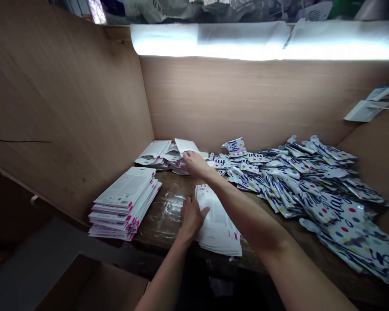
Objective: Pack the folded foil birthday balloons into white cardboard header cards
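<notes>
My right hand reaches to the back of the bench, fingers closed on a white paper packet that stands tilted above a pile. Under it are more white packets with hang holes, lying in overlapping layers against the back left. My left hand rests at the left edge of a fanned stack of white printed packets with pink marks. Its thumb is spread over the stack, and the fingertips are partly hidden. Nothing is seen gripped in that hand.
A taller stack of white packets stands at the left by the wooden side wall. Folded foil balloons with dots and lettering are heaped along the right. A bright lamp crosses above. A cardboard box sits below.
</notes>
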Demonstrator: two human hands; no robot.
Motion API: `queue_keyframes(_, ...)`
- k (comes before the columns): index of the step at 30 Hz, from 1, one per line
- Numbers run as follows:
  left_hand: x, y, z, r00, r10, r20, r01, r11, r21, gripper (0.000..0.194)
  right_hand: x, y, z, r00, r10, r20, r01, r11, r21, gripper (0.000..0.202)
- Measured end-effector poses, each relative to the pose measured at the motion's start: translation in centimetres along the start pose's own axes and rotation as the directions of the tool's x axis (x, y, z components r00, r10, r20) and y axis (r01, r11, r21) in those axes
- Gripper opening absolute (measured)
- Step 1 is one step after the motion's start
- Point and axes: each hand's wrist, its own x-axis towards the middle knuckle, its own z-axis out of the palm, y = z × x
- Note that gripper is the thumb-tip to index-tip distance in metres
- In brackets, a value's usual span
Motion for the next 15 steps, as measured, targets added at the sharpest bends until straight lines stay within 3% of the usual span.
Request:
queue_keyframes(2, 0.3, -0.8, -0.1, 0.999, 0.038, -0.039, -0.041, 0.994, -0.099, 0.02, -0.8, -1.1, 0.9, 0.998, -0.059, 0.011, 0.058, 0.997, 0.043, 0.032)
queue_keyframes(5, 0.8, -1.4, -0.9, 0.999, 0.015, -0.05, -0.027, 0.971, -0.236, 0.01, -7.3, -1.1, 2.3, 0.988, -0.054, -0.144, 0.082, 0.976, 0.199, 0.032)
queue_keyframes(7, 1.0, -1.5, -1.5, 0.999, -0.032, -0.04, 0.015, 0.933, -0.36, 0.014, -13.3, 0.1, 2.9, 0.934, 0.135, -0.331, -0.023, 0.947, 0.32, 0.033)
queue_keyframes(9, 1.0, -1.2, -2.0, 0.996, -0.085, -0.036, 0.057, 0.873, -0.484, 0.023, -19.3, 1.3, 3.0, 0.805, 0.428, -0.411, -0.224, 0.861, 0.458, 0.036)
queue_keyframes(10, 0.8, -0.8, -2.1, 0.994, -0.105, -0.039, 0.068, 0.846, -0.53, 0.027, -22.0, 1.7, 3.0, 0.744, 0.563, -0.36, -0.309, 0.767, 0.562, 0.041)
queue_keyframes(12, 0.2, 0.4, -1.9, 0.988, -0.149, -0.045, 0.088, 0.772, -0.63, 0.03, -26.1, 1.5, 2.6, 0.694, 0.717, -0.063, -0.387, 0.445, 0.808, 0.055)
queue_keyframes(14, -0.7, 2.1, -1.3, 0.976, -0.217, -0.003, 0.134, 0.616, -0.777, 0.029, -28.7, 0.5, 1.8, 0.718, 0.645, 0.263, -0.355, 0.013, 0.935, 0.063)
queue_keyframes(15, -1.2, 3.0, -1.0, 0.966, -0.246, 0.074, 0.185, 0.468, -0.864, 0.027, -29.5, -0.1, 1.3, 0.738, 0.576, 0.352, -0.317, -0.165, 0.934, 0.062)
